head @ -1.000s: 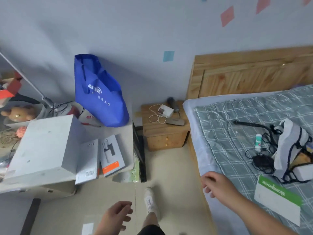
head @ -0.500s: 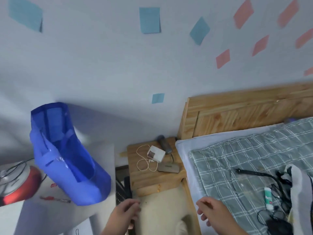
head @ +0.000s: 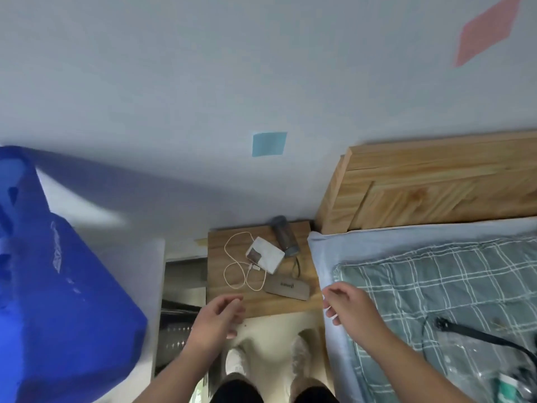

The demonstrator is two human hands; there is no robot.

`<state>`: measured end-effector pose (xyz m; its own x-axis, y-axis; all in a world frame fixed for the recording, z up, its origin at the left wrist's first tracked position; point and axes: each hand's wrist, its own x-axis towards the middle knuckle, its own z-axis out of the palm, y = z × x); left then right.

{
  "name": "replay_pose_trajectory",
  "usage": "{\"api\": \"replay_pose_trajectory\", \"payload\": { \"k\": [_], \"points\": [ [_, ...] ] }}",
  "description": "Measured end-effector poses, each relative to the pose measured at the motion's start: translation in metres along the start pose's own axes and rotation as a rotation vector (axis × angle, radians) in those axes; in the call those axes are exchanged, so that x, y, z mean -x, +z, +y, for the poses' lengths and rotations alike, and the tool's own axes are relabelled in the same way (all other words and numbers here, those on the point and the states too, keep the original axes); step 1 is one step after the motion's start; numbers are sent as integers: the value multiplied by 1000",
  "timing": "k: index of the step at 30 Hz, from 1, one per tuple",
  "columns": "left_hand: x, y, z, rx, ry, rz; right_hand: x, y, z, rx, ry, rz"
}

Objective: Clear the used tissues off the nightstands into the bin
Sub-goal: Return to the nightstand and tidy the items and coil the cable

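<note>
A small wooden nightstand [head: 220, 292] stands against the wall between a white desk and the bed. On it lie a white charger block [head: 266, 255] with a looped white cable [head: 238, 274], a dark grey cylinder [head: 284, 236] and a flat brown case [head: 287, 289]. No tissue and no bin show in this view. My left hand [head: 216, 318] hovers at the nightstand's front left corner, fingers loosely curled, holding nothing. My right hand [head: 350, 305] hangs over the mattress edge at the nightstand's right, fingers apart, also empty.
A large blue tote bag [head: 58, 315] sits on the white desk [head: 142, 251] at the left. The bed, with a plaid blanket [head: 436, 286] and wooden headboard [head: 436, 184], fills the right side. Black cables [head: 479, 335] lie on the blanket. My feet [head: 238, 362] stand on the floor before the nightstand.
I have stepped up to the nightstand, which now sits directly below. Both hands have moved forward to its front edge.
</note>
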<state>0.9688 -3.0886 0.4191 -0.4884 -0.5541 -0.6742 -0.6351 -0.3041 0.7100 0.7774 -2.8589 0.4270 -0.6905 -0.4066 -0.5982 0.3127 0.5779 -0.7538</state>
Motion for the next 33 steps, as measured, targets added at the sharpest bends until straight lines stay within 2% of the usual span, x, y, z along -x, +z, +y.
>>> {"api": "replay_pose_trajectory", "payload": {
  "k": [5, 12, 16, 20, 22, 26, 33],
  "points": [
    [-64, 21, -30, -16, -53, 18, -63, 25, 48, -18, 72, -16],
    [-190, 50, -71, -130, 57, 15, -175, 76, 118, 168, 26, 58],
    [-247, 76, -79, -346, 270, -35, -231, 97, 132, 265, -83, 199],
    [-285, 96, -73, -755, 703, -30, -274, 112, 122, 292, -210, 354],
    [-300, 101, -69, -965, 797, -103, -289, 118, 117, 311, -227, 354],
    [-324, 104, -73, -1309, 764, -259, -310, 126, 116, 301, -213, 316],
    [-335, 101, -73, -1433, 730, -215, -318, 129, 116, 277, -201, 342]
  ]
}}
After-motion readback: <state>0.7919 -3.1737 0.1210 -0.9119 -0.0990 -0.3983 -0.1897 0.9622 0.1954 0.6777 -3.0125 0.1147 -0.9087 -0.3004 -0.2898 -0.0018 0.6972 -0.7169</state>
